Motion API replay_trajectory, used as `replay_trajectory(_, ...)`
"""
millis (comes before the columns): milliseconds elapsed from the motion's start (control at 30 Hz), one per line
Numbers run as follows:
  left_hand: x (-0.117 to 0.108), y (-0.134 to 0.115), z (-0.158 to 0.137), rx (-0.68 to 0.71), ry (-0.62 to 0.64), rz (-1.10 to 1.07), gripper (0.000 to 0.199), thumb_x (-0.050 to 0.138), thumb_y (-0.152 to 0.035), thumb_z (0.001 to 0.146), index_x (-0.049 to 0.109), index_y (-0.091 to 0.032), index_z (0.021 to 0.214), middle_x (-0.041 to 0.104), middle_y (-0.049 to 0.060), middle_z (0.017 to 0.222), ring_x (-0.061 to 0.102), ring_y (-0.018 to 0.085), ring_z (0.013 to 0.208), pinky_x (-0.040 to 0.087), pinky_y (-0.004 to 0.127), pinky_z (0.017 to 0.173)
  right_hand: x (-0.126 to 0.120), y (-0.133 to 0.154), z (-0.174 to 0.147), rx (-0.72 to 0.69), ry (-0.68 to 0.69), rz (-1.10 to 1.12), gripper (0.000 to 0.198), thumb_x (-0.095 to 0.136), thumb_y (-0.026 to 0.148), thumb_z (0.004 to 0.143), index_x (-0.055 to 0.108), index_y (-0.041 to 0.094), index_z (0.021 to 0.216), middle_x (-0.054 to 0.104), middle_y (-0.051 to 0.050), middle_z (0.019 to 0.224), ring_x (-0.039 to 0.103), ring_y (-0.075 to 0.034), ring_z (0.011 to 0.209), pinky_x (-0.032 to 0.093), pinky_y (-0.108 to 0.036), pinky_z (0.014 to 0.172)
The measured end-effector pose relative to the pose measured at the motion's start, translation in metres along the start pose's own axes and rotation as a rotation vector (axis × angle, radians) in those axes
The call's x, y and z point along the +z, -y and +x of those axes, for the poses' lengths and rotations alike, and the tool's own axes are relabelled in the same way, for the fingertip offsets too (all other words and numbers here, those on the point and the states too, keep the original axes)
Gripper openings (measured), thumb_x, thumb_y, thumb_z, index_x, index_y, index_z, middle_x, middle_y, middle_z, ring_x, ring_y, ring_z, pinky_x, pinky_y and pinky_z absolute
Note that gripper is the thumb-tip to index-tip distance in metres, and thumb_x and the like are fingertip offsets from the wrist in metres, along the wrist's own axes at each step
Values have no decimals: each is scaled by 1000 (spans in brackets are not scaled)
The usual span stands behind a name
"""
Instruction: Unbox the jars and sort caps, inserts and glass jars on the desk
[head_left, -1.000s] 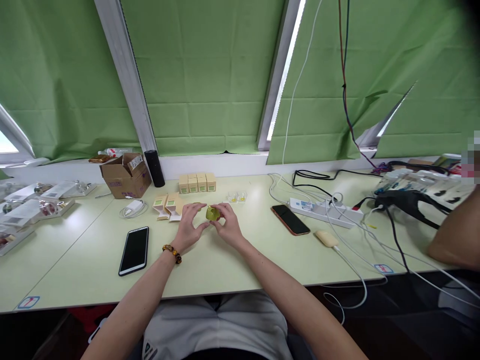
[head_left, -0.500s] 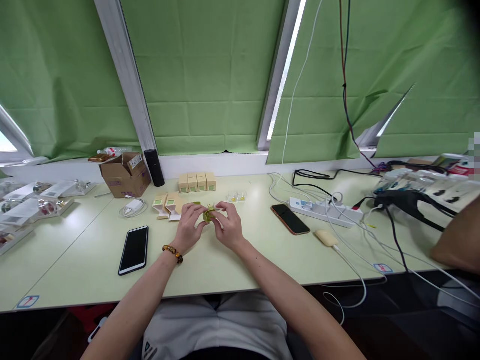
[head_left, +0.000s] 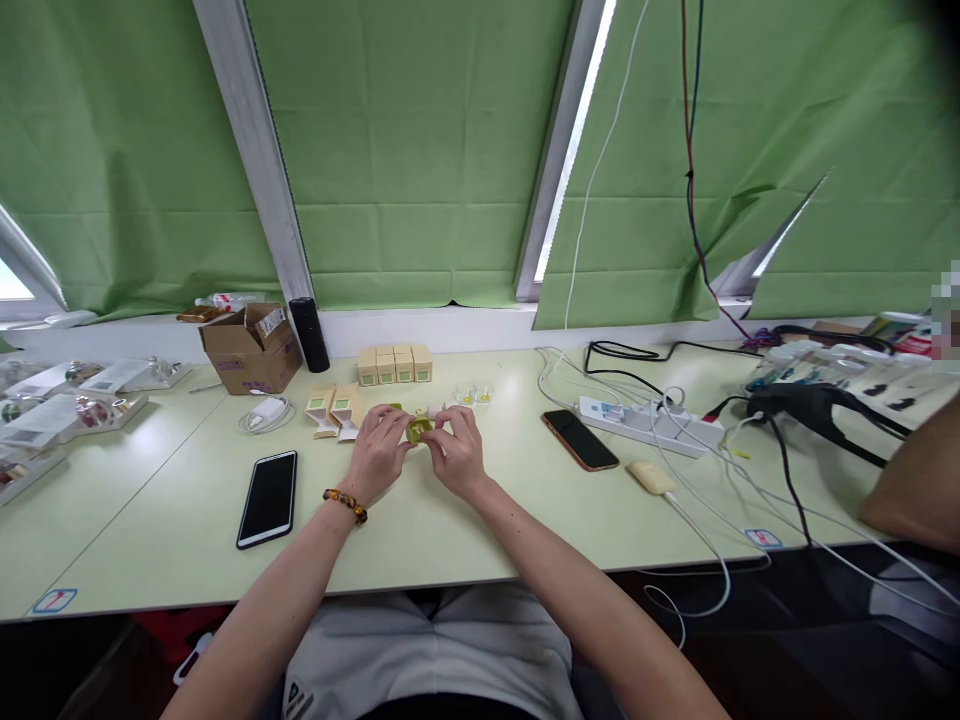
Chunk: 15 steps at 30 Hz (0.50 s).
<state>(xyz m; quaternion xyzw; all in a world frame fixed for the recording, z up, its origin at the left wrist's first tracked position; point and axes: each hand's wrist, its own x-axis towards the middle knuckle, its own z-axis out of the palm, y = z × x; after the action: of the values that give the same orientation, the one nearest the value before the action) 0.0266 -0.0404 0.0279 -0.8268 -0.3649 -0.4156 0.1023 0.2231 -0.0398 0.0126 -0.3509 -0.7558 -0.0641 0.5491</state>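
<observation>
No words or numbers can be read; a sticker point(head_left: 55, 600) at the left front of the desk point(head_left: 165, 570) bears a red arrow in a blue border; a similar sticker point(head_left: 763, 538) at the right front carries a red mark, too small to tell; the white label point(head_left: 271, 320) on the cardboard box point(head_left: 247, 368) is illegible.

Open cardboard box point(head_left: 249, 362) beside a black cylinder point(head_left: 309, 335); orange-edged phone point(head_left: 580, 440) near a white power strip point(head_left: 634, 421)
</observation>
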Motion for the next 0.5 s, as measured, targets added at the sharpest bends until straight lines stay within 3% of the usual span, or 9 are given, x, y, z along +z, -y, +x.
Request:
replay_trajectory(133,2,23,-3,-184,-43,50,40,67,-17,89,64,-22,128,69,13,118,48,38,124,45,59,105,-3,-3,2,100,-29,51,16,62,24,95,77,29,89,58,-10,98,52,-31,106,48,-54,96)
replay_trajectory(267,4,40,-7,-293,-51,45,37,69,-21,86,68,-21,123,70,12,116,47,38,123,42,59,107,-1,-17,13,180,-13,24,19,59,25,98,77,27,93,68,-9,97,54,-29,104,48,-50,94)
replay_trajectory(500,4,39,-9,-408,161,9,33,76,-30,79,74,-21,110,75,13,105,53,37,113,41,56,96,29,-40,53,181,459,-260,20,61,13,94,78,23,90,79,-7,97,55,-27,108,37,-43,97)
